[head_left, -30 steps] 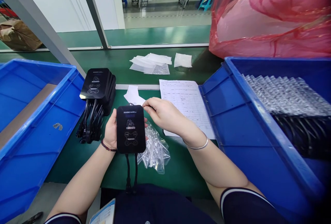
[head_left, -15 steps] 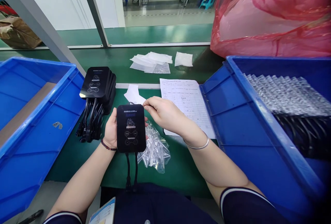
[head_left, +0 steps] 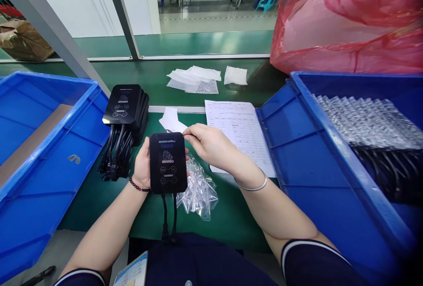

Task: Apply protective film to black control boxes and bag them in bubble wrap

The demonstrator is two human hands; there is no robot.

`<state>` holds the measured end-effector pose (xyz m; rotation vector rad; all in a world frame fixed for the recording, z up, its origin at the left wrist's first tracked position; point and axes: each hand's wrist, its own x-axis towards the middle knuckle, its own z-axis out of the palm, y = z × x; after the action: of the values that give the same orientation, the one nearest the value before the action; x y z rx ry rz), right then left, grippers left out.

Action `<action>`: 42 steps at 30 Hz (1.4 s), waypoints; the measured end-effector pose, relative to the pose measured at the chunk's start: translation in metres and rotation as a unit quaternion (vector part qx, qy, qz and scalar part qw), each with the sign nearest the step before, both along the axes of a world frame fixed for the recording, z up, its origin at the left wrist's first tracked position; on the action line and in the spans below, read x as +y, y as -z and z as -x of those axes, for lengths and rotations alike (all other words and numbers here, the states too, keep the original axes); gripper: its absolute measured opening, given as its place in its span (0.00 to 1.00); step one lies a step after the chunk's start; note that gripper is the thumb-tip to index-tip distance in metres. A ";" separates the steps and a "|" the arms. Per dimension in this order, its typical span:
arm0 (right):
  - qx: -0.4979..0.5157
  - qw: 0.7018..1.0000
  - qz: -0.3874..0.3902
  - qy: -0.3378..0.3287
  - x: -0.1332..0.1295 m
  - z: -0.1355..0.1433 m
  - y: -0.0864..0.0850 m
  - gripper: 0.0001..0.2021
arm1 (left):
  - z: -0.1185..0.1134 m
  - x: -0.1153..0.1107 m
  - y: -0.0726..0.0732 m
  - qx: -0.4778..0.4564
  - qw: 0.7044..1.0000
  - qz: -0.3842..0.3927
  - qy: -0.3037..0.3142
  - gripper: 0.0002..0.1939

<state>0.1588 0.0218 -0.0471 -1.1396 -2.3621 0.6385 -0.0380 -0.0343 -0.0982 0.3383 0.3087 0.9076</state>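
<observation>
Almost unmoved since a second ago: black device (head_left: 168, 162) raised only a touch, both hands placed as before. Flat, rounded-cornered black box, white RHINO lettering and a button cluster on its face, two black cables hanging from its lower edge. Held upright over the green table (head_left: 99, 198), cupped from behind by the left hand (head_left: 142, 168). Right hand (head_left: 208, 145) pinching at its top right corner, fingers pressed together. Crumpled clear plastic bag (head_left: 198, 191) just beneath.

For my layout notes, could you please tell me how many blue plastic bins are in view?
2. One blue bin sits at the left of the green table; the other blue bin sits at the right, holding bubble-wrapped items. Others may lie outside the frame.
</observation>
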 end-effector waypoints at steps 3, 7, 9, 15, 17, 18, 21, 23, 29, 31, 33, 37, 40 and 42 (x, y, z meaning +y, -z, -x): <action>0.019 1.000 0.003 -0.010 0.001 -0.002 0.000 0.10 | 0.002 -0.001 0.002 -0.004 1.000 -0.008 0.002 0.43; 0.022 1.000 0.002 -0.012 0.001 -0.002 0.001 0.11 | 0.003 0.000 0.004 -0.004 1.000 -0.015 -0.003 0.44; 0.021 1.000 0.001 -0.010 0.001 -0.002 0.001 0.11 | 0.003 0.000 0.004 -0.007 1.000 -0.016 -0.004 0.44; 0.021 1.000 -0.006 -0.007 0.001 -0.001 0.002 0.11 | 0.002 0.000 0.001 -0.016 1.000 -0.012 -0.001 0.44; 0.020 1.000 -0.006 -0.008 0.001 -0.001 0.002 0.11 | 0.003 -0.001 0.001 -0.016 1.000 -0.010 0.000 0.44; 0.019 1.000 -0.006 -0.008 0.001 -0.001 0.002 0.11 | 0.003 -0.001 0.001 -0.015 1.000 -0.010 0.000 0.44; 0.020 1.000 -0.004 -0.007 0.000 -0.001 0.001 0.11 | 0.003 -0.001 0.002 -0.007 1.000 -0.009 -0.004 0.44; 0.025 1.000 -0.003 -0.008 0.000 0.000 0.001 0.11 | 0.003 -0.001 0.002 -0.003 1.000 -0.008 -0.006 0.44; 0.026 1.000 -0.002 -0.007 0.001 0.001 0.001 0.11 | 0.003 0.000 0.003 -0.006 1.000 -0.009 -0.004 0.44; 0.029 1.000 -0.006 -0.008 0.001 0.001 0.001 0.11 | 0.003 0.000 0.003 -0.009 1.000 -0.012 -0.004 0.44; 0.034 0.999 -0.008 -0.010 0.001 0.000 0.001 0.10 | 0.003 0.000 0.003 -0.008 1.000 -0.010 -0.004 0.44; 0.040 0.999 -0.009 -0.016 0.001 0.000 0.000 0.10 | 0.004 -0.001 0.003 -0.005 1.000 -0.004 -0.002 0.44; 0.040 0.999 -0.008 -0.019 0.001 0.000 -0.001 0.10 | 0.004 -0.001 0.004 -0.005 1.000 -0.001 -0.005 0.44; 0.037 0.999 -0.004 -0.021 0.001 0.000 -0.002 0.10 | 0.004 0.000 0.003 -0.002 1.000 -0.001 -0.005 0.44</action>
<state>0.1592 0.0224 -0.0453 -1.0476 -2.3292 0.6728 -0.0416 -0.0347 -0.1016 0.3360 0.3061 0.9179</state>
